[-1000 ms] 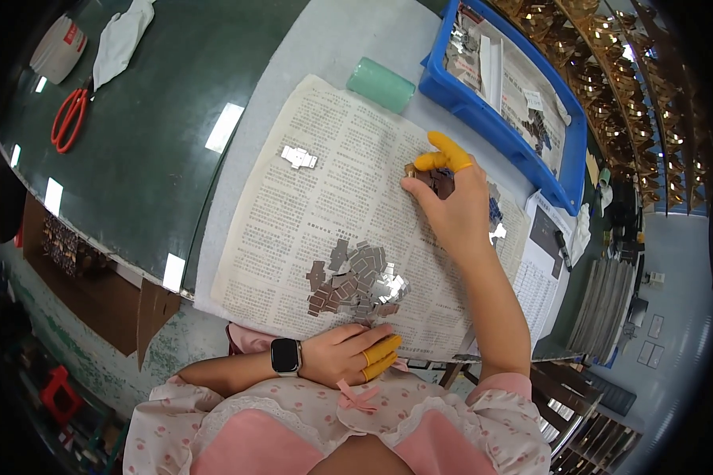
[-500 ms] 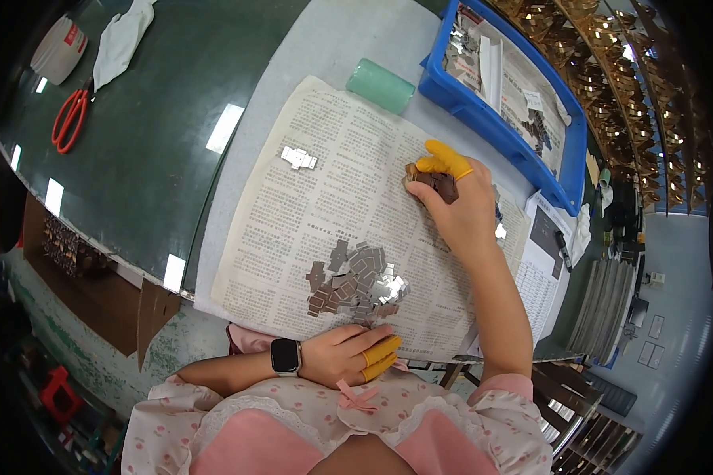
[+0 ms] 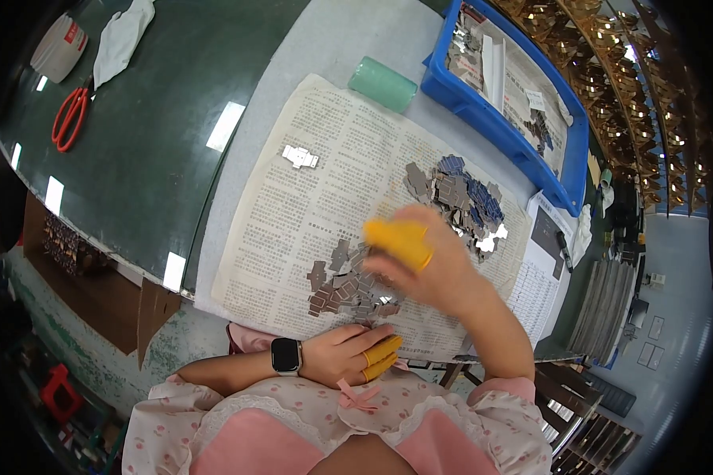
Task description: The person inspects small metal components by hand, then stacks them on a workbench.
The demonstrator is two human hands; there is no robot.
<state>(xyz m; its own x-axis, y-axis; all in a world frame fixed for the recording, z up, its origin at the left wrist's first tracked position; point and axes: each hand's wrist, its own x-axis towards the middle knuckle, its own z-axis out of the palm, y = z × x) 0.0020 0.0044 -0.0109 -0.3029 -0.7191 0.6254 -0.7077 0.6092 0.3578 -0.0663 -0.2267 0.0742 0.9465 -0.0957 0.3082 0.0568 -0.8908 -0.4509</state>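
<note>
My right hand (image 3: 420, 253), with yellow finger covers, is over the right side of a near pile of small flat metal pieces (image 3: 342, 286). Motion smears its fingers, so whether anything is in them is hidden. My left hand (image 3: 348, 355), with two yellow-covered fingers and a watch (image 3: 286, 356) on the wrist, lies flat with fingers stretched out, just below that pile at the newspaper's near edge. A second pile of metal pieces (image 3: 455, 194), some of them blue, lies farther right. A few shiny pieces (image 3: 299, 157) lie apart at the newspaper's upper left.
The newspaper (image 3: 273, 229) covers a grey mat. Beyond it are a green cylinder (image 3: 382, 84) and a blue tray (image 3: 491, 115) holding more pieces. Printed sheets (image 3: 531, 297) and a black pen (image 3: 562, 250) lie right; red-handled scissors (image 3: 71, 119) and a tub (image 3: 59, 50) sit left.
My right hand has moved from the far right pile toward me and left, to the near pile. The far pile is now uncovered. My left hand has stayed in place.
</note>
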